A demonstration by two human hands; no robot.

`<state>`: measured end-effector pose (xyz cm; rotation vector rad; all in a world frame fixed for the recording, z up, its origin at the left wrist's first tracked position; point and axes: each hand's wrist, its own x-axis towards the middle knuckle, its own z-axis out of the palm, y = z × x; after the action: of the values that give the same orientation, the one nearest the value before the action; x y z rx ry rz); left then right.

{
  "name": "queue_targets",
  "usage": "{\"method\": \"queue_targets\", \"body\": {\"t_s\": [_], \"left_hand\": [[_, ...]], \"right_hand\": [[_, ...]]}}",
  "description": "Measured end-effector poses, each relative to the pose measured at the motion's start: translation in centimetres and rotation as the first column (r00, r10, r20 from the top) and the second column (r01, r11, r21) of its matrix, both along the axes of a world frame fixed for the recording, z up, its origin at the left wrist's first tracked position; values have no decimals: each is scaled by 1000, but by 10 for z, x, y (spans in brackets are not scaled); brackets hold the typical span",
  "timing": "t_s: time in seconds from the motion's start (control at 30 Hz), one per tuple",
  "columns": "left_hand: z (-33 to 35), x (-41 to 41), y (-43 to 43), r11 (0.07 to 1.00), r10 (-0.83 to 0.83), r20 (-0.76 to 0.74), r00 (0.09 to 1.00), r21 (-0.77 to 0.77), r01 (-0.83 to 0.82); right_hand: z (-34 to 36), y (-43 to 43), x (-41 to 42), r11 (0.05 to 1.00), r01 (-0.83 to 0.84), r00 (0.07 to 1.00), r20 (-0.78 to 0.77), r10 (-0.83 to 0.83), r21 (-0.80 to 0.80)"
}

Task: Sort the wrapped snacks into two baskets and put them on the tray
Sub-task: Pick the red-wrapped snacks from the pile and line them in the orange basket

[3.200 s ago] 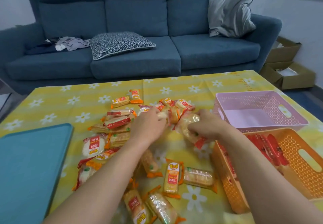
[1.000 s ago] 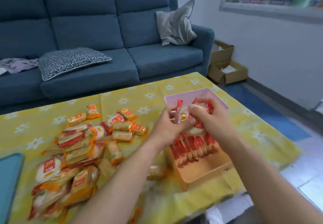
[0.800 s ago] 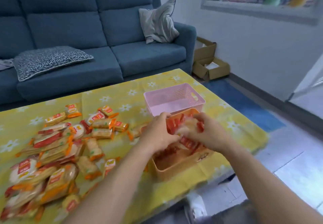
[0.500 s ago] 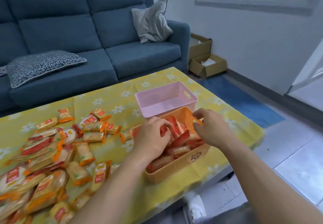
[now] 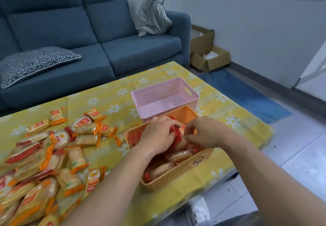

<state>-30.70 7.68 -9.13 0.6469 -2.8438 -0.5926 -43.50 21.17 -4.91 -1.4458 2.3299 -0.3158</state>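
Right hand (image 5: 206,132) shifted from rim into orange basket (image 5: 176,174), beside left hand (image 5: 158,135). Left fingers (image 5: 167,125) curled round red snacks (image 5: 177,138) inside basket; right fingers (image 5: 190,130) bent, grip not discernible. Pink basket (image 5: 165,91) behind, unfilled; orange snacks (image 5: 53,155) left of basket, unsorted; tray unseen.

The left hand (image 5: 158,135), the right hand (image 5: 206,134) and both arms (image 5: 112,187) are bare, and lower down are a grey trouser leg (image 5: 247,219) and a white shoe (image 5: 199,210).
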Motion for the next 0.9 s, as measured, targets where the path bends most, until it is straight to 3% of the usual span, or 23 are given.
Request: {"method": "queue_targets", "body": {"t_s": [0.17,0.23,0.3,0.37,0.43,0.47,0.53,0.6,0.7,0.8,0.9], "left_hand": [[6,-1,-6,977,116,-213,970,203,-73],[14,1,-2,871,212,-325,922,490,-27],[20,2,2,751,257,-343,903,659,37],[23,0,3,835,219,-332,917,550,0],[21,-5,7,896,268,-366,891,435,-90],[20,-7,9,891,310,-403,861,439,-116],[18,-14,17,865,349,-432,832,491,-108],[16,-18,24,827,282,-389,877,561,-17],[12,-20,28,824,142,-298,944,564,55],[10,-15,17,961,164,-234,958,255,-103],[8,-11,8,995,45,3,999,-85,-45]], "right_hand": [[6,3,-16,931,256,943,278,-181,-260],[7,5,-23,849,431,846,464,-264,-304],[7,6,-25,795,538,734,620,-278,-280],[5,5,-23,788,551,721,633,-283,-276],[4,1,-21,769,536,820,430,-377,-349],[5,-1,-18,751,535,838,360,-411,-387],[8,-6,-13,743,556,805,465,-369,-372],[8,-11,-5,791,539,783,518,-343,-291],[2,-14,-5,850,445,886,276,-372,-281],[-4,-17,-9,866,387,922,130,-365,-317],[-13,-22,-2,850,364,924,34,-380,-382]]}}
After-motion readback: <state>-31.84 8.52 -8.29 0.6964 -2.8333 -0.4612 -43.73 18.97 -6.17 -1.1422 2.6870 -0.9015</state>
